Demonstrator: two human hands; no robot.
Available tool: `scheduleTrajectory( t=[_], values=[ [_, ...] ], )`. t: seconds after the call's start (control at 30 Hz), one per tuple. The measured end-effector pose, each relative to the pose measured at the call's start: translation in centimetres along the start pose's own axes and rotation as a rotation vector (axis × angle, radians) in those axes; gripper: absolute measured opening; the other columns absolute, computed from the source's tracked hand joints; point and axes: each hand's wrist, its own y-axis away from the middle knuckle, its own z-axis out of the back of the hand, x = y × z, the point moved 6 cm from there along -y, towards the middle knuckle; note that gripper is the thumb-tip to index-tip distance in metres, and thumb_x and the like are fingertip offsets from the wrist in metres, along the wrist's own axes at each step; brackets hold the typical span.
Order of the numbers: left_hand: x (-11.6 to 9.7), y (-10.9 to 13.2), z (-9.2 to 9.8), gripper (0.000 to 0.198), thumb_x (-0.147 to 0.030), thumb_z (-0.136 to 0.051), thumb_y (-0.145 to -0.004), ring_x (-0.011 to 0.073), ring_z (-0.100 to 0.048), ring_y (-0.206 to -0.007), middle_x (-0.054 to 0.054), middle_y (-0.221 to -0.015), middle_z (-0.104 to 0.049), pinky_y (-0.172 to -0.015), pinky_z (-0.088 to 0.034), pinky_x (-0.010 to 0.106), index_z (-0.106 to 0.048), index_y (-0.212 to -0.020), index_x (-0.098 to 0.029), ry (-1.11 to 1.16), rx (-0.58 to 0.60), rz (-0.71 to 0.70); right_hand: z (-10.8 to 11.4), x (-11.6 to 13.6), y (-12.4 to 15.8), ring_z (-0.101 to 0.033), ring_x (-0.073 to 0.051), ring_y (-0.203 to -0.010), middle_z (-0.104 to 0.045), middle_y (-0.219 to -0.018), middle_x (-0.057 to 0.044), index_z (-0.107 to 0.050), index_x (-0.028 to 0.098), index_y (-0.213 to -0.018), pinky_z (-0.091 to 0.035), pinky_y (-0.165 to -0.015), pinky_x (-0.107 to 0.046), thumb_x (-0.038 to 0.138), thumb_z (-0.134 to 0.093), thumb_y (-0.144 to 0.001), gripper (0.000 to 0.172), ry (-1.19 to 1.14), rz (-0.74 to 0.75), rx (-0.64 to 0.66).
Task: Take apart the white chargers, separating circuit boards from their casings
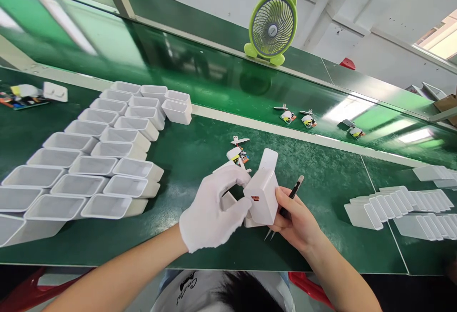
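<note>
A white charger housing (261, 198) with two orange-red port slots is held over the front of the bench. My left hand (216, 207), in a white glove, curves its thumb and fingers against the housing's left side. My bare right hand (294, 219) grips its right side and also keeps a pair of black tweezers (295, 188), whose tips point down toward me. A flat white piece (270, 159) sticks up behind the housing. Just beyond my left fingers lies a small circuit board (238, 154) with white plastic parts. Another white piece under the housing is partly hidden.
Rows of open white housings (89, 165) fill the left side. Stacked white flat pieces (378, 207) lie at right. Circuit boards (309, 121) sit along the back ledge, and more electronics (26, 95) lie far left. A green fan (273, 26) stands on the shelf.
</note>
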Motion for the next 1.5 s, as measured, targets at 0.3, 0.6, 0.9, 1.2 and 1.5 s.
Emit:
scheduleTrajectory(
  t=[0.3,0.6,0.9,1.2,1.5],
  values=[
    [1.8,0.2,-0.6,0.023,-0.042,-0.058,-0.093,0.0196,-0.059,-0.084,0.005,-0.095,-0.064,-0.076,-0.048,0.032,-0.065,-0.096,-0.019,0.19,0.073,0.235,-0.4,4.1,1.9,-0.027,-0.008,-0.044,-0.041,-0.056,0.009,-0.068,0.022,-0.101,-0.031,-0.044,-0.023,0.044,-0.072,-0.09,0.024,0.75,0.558,-0.127],
    [2.4,-0.1,-2.9,0.037,-0.04,-0.072,-0.078,0.0214,-0.062,-0.083,0.006,-0.102,-0.068,-0.068,-0.05,0.031,-0.067,-0.109,-0.021,0.263,0.321,0.564,-2.1,5.2,5.0,-0.054,-0.015,-0.059,-0.059,-0.067,0.001,-0.064,0.02,-0.098,-0.042,-0.052,-0.026,0.017,-0.063,-0.095,0.005,1.639,1.161,-0.164],
    [1.9,0.8,-4.8,0.043,-0.026,-0.068,-0.075,0.019,-0.067,-0.075,0.007,-0.093,-0.069,-0.062,-0.048,0.028,-0.069,-0.118,-0.019,0.627,0.531,0.711,-1.2,6.9,4.6,-0.054,-0.018,-0.076,-0.052,-0.071,0.001,-0.069,0.022,-0.122,-0.048,-0.061,-0.028,0.034,-0.07,-0.094,0.03,1.286,0.915,-0.095],
    [4.1,1.3,-3.6,0.055,-0.026,-0.075,-0.078,0.0289,-0.07,-0.103,0.005,-0.085,-0.071,-0.106,-0.049,0.049,-0.065,-0.13,-0.012,0.76,0.223,0.781,3.6,9.9,6.9,-0.064,-0.016,-0.064,-0.071,-0.085,-0.006,-0.081,0.023,-0.096,-0.046,-0.04,-0.024,0.047,-0.048,-0.105,0.042,0.572,1.17,-0.405],
    [4.5,0.9,-3.7,0.044,-0.027,-0.075,-0.077,0.0289,-0.069,-0.109,0.012,-0.113,-0.073,-0.106,-0.052,0.048,-0.071,-0.119,-0.012,0.783,0.178,0.749,-1.1,6.8,7.7,-0.08,-0.028,-0.077,-0.083,-0.093,-0.004,-0.068,0.03,-0.134,-0.069,-0.06,-0.037,-0.012,-0.07,-0.072,0.075,1.193,1.48,-0.184]
  ],
)
